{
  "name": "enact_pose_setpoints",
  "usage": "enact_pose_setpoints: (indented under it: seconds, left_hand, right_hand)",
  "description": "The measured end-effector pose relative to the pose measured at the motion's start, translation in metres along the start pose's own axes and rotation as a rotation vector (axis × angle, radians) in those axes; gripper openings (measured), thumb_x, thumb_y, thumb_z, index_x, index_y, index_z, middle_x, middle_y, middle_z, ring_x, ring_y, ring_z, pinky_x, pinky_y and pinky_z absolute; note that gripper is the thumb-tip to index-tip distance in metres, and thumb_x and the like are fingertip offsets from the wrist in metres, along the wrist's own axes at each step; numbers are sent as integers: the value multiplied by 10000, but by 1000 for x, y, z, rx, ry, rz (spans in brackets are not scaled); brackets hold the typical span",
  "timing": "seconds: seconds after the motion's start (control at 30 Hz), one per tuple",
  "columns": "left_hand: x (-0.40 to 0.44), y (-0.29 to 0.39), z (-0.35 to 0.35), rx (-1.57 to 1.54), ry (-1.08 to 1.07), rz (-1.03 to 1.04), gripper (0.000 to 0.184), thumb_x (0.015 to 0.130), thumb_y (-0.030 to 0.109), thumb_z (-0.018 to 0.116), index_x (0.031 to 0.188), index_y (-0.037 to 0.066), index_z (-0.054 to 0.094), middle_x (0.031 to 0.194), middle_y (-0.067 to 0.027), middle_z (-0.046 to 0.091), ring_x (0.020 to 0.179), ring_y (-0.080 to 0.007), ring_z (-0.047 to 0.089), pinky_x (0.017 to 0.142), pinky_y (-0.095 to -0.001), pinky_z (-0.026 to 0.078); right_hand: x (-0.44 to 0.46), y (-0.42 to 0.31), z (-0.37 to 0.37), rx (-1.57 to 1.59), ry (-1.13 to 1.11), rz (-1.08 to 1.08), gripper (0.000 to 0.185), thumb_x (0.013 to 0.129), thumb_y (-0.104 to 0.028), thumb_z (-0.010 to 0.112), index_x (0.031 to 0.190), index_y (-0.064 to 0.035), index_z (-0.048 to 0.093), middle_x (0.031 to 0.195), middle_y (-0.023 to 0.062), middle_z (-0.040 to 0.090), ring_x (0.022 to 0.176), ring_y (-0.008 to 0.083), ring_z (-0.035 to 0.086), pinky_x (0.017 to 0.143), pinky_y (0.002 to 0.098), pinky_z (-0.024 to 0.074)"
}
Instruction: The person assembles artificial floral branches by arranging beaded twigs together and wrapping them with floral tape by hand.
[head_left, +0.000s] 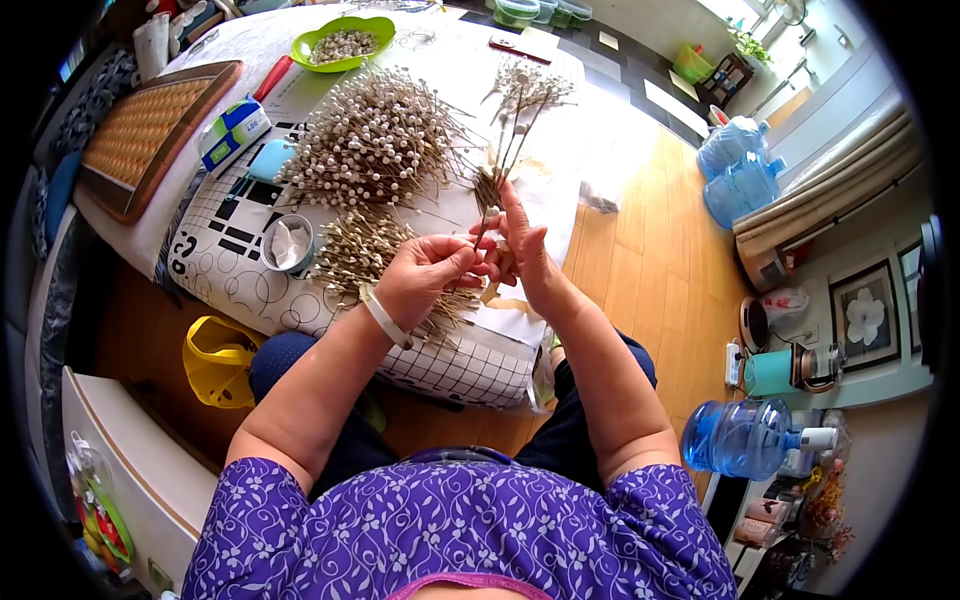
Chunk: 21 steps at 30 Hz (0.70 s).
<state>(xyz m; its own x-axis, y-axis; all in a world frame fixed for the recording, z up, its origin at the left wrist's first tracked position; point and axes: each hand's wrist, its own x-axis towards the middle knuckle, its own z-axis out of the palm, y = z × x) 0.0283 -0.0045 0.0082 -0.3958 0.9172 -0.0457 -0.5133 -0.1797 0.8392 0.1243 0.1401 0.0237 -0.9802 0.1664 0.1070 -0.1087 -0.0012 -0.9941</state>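
My left hand (428,272), with a pale bangle at the wrist, pinches the lower part of a thin brown stem (513,140). The stem slants up and away, with small tips at its far end. My right hand (528,255) meets the left at the stem; its index finger points up along it while the other fingers curl around the lower part. What exactly lies between those fingers is partly hidden. Just left of my hands lies a bundle of cream-tipped stems (365,250). Beyond it is a large heap of white-beaded stems (365,135).
A smaller bunch of stems (525,85) lies at the far right of the table (500,375). A green bowl of beads (345,45), a white cup (288,243), a tissue pack (235,133) and a blue object (270,160) stand around the heaps. A yellow bag (215,360) is down left.
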Motion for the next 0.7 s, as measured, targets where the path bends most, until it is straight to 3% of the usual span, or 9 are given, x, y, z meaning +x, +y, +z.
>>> enact_pose_setpoints:
  seconds: [0.13, 0.27, 0.33, 0.43, 0.47, 0.57, 0.6, 0.7]
  left_hand:
    - [6, -9, -1, -8, -21, 119, 155, 873, 100, 505, 905, -25, 591, 1158, -120, 528, 807, -142, 604, 742, -279, 509]
    - [6, -5, -1, -9, -58, 103, 160, 879, 101, 495, 888, -29, 589, 1151, -121, 527, 792, -148, 610, 722, -275, 510]
    - [4, -1, 4, -29, -25, 69, 164, 880, 107, 495, 889, -26, 591, 1108, -110, 546, 761, -138, 609, 701, -257, 506]
    - [1, 10, 2, 74, 48, 27, 159, 873, 113, 510, 889, -22, 593, 1015, -102, 583, 723, -124, 605, 681, -236, 499]
    - [-1, 11, 2, 93, 102, 87, 170, 871, 106, 517, 941, -32, 589, 811, -55, 621, 708, -102, 608, 659, -223, 506]
    - [-1, 6, -14, 84, 51, 76, 175, 868, 117, 527, 947, -26, 590, 827, -63, 622, 710, -98, 606, 652, -216, 507]
    - [-4, 10, -11, 87, 54, 57, 174, 867, 125, 531, 940, -21, 592, 832, -71, 621, 722, -108, 610, 653, -220, 507]
    - [-4, 7, -5, 49, 97, 77, 166, 868, 126, 530, 923, -17, 593, 838, -82, 626, 739, -121, 616, 658, -228, 509]
  right_hand:
    - [3, 3, 4, -19, 5, 1, 1010, 663, -799, 213, 1380, -160, -99, 1087, 96, 409, 611, 79, 440, 488, 192, 360]
    - [5, 1, 6, 57, -36, 72, 1029, 648, -812, 206, 1371, -163, -134, 1104, 133, 424, 604, 95, 456, 488, 209, 380]
    - [12, 8, 4, 283, 45, 96, 1046, 627, -830, 186, 1370, -169, -138, 1066, 165, 439, 578, 110, 476, 494, 223, 410]
    - [14, 4, -3, 282, 41, 113, 1080, 580, -863, 127, 1381, -172, -93, 1044, 141, 453, 641, 146, 536, 485, 245, 429]
    - [12, -1, -4, 269, 29, 110, 1070, 587, -860, 128, 1387, -174, -58, 1058, 163, 444, 656, 164, 552, 554, 287, 480]
    - [8, -4, -4, 280, 109, 69, 1052, 601, -851, 133, 1386, -177, -58, 1062, 176, 440, 678, 174, 563, 634, 311, 504]
    - [7, -6, -5, 272, 93, 49, 1033, 617, -840, 132, 1381, -178, -82, 1102, 192, 426, 757, 202, 591, 742, 344, 501]
    - [2, -13, 1, 254, 121, -9, 1022, 626, -832, 131, 1374, -180, -111, 1148, 207, 406, 843, 229, 599, 807, 365, 481]
